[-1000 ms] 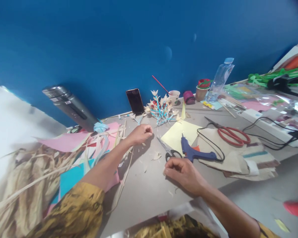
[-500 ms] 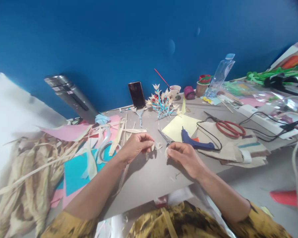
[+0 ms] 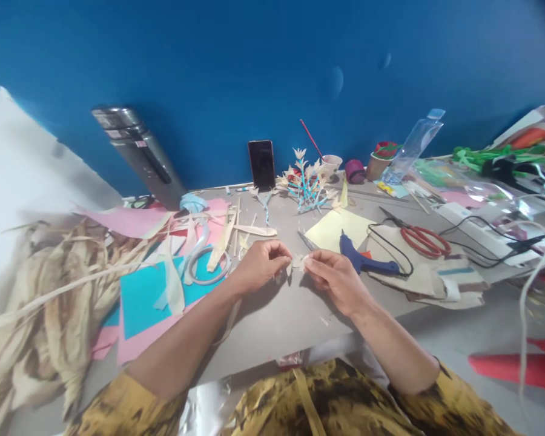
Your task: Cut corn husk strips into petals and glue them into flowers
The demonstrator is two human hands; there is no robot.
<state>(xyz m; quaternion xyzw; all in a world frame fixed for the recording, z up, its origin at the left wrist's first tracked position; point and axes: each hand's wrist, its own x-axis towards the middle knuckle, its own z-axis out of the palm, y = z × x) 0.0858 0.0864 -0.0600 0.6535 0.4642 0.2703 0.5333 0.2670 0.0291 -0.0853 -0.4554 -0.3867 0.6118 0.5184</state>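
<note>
My left hand (image 3: 267,266) pinches a small pale piece of dried husk (image 3: 295,263) above the grey table. Close by on the right, my right hand (image 3: 331,275) has its thumb and fingers closed on a whitish bit at that piece's other side. Whether the two bits are joined I cannot tell. Beyond the hands stands a bunch of pale husk flowers (image 3: 306,184) on blue-wrapped stems, with a single small stem (image 3: 264,203) lying to its left. A blue glue gun (image 3: 367,260) rests just right of my right hand.
Dried corn husks (image 3: 49,303) and blue paper (image 3: 149,297) cover the left side, with a tape roll (image 3: 206,264). Yellow paper (image 3: 338,229), red-handled scissors (image 3: 424,240) and a power strip (image 3: 475,230) lie rightward. A phone (image 3: 262,165) leans on the wall.
My hands have come closer together, the right one moving in until its bit meets or nearly meets the piece in the left. The view has shifted slightly.
</note>
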